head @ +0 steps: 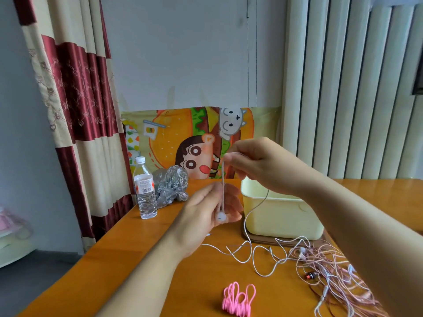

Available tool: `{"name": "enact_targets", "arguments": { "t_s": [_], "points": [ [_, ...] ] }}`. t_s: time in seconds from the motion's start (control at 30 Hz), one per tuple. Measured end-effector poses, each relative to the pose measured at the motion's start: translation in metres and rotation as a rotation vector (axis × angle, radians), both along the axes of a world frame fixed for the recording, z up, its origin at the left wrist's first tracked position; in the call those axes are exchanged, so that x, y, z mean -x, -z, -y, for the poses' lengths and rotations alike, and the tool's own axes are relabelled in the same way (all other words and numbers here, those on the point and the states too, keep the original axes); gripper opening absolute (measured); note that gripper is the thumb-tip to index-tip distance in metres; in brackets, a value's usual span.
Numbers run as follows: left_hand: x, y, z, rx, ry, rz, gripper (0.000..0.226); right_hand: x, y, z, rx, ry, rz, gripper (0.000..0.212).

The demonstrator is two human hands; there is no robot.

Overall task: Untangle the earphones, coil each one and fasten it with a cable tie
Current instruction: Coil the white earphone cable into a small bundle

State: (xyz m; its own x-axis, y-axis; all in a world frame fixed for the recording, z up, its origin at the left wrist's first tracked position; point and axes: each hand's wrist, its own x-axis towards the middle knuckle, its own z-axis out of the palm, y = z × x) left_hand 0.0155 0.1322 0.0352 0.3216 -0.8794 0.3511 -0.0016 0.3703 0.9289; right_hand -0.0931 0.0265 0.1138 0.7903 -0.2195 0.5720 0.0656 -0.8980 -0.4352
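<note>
My right hand (254,165) is raised above the table and pinches the white earphone cord (222,177) near its top. The cord hangs straight down to a white earbud (221,216), which my left hand (206,216) holds in its curled fingers. From my right hand the rest of the white cord (249,255) drops to the orange table (128,259) and loops loosely there. A tangle of pink and white earphones (329,271) lies at the right, partly under my right forearm. A bunch of pink cable ties (238,298) lies near the front edge.
A pale yellow box (281,216) stands just behind my hands. A water bottle (144,191) and a crumpled clear plastic bag (170,186) sit at the table's back left. A curtain hangs on the left and a cartoon cloth behind.
</note>
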Motion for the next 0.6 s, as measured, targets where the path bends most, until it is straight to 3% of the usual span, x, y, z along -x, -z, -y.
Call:
{"name": "enact_targets", "arguments": {
  "t_s": [0.2, 0.3, 0.43, 0.6],
  "points": [
    [0.013, -0.013, -0.007, 0.079, 0.265, -0.236, 0.028, -0.012, 0.021, 0.013, -0.196, -0.003, 0.010, 0.033],
    [0.009, -0.023, -0.007, 0.202, 0.224, -0.375, 0.025, -0.015, 0.040, 0.012, -0.248, -0.021, -0.073, 0.039],
    [-0.013, -0.021, 0.001, 0.283, 0.031, -0.403, 0.028, -0.016, 0.054, -0.001, -0.035, 0.030, -0.180, 0.034],
    [-0.028, -0.016, 0.003, 0.274, -0.117, -0.311, 0.025, -0.009, 0.051, -0.013, 0.158, 0.066, -0.480, 0.035]
  ]
}}
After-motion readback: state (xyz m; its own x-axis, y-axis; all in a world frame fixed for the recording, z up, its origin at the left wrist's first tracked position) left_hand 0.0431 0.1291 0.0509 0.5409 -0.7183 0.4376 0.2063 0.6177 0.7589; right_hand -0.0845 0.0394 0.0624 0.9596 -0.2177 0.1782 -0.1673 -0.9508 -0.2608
